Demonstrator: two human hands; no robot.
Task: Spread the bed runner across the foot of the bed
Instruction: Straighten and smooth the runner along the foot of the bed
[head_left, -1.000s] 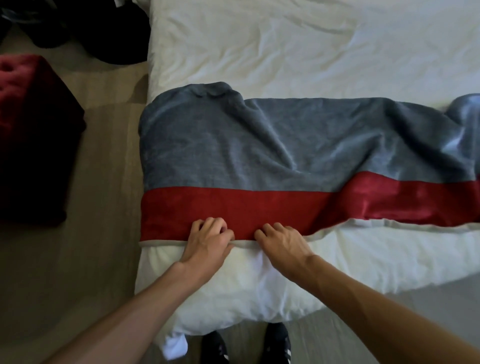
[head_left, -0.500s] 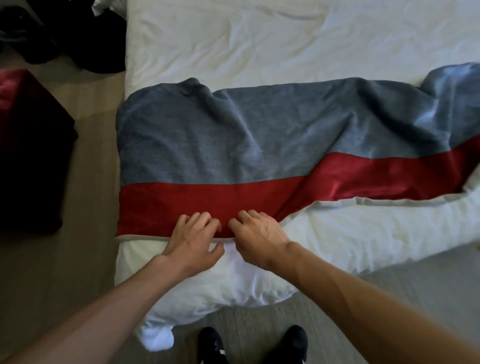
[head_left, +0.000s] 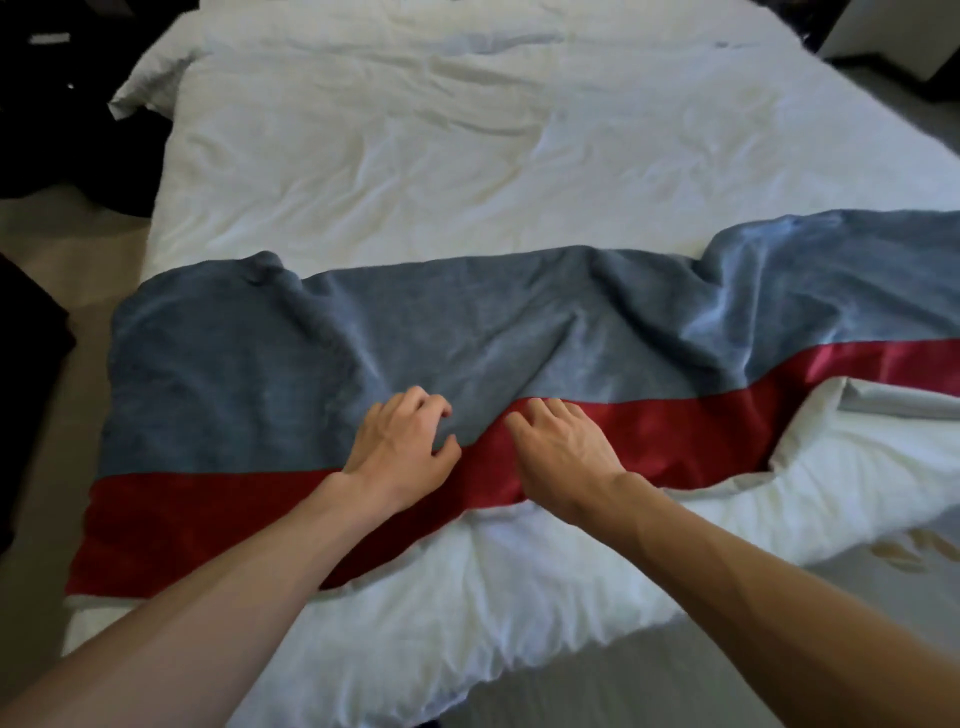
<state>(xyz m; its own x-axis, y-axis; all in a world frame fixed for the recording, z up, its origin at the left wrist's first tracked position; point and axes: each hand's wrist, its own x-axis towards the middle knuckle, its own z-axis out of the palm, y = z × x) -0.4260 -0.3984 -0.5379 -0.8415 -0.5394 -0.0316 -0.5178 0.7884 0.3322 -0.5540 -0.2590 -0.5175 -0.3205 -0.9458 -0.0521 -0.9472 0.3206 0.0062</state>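
Observation:
The bed runner (head_left: 260, 374), grey with a red band along its near side, lies wrinkled across the foot of the white bed (head_left: 441, 156). Its left end reaches the bed's left edge; the right part bends away and runs out of frame. My left hand (head_left: 402, 447) rests palm down on the runner where grey meets red, fingers curled and apart. My right hand (head_left: 563, 452) lies flat on the red band beside it, fingers spread. Neither hand holds the cloth.
The white duvet (head_left: 519, 613) bulges over the near edge of the bed and is folded up at the right (head_left: 857, 457). Dark items (head_left: 31, 322) lie on the floor left of the bed. A pillow corner (head_left: 150, 78) sticks out at the far left.
Both hands let go of the runner's near hem and moved forward onto its surface. The view lifted and now shows more of the bed.

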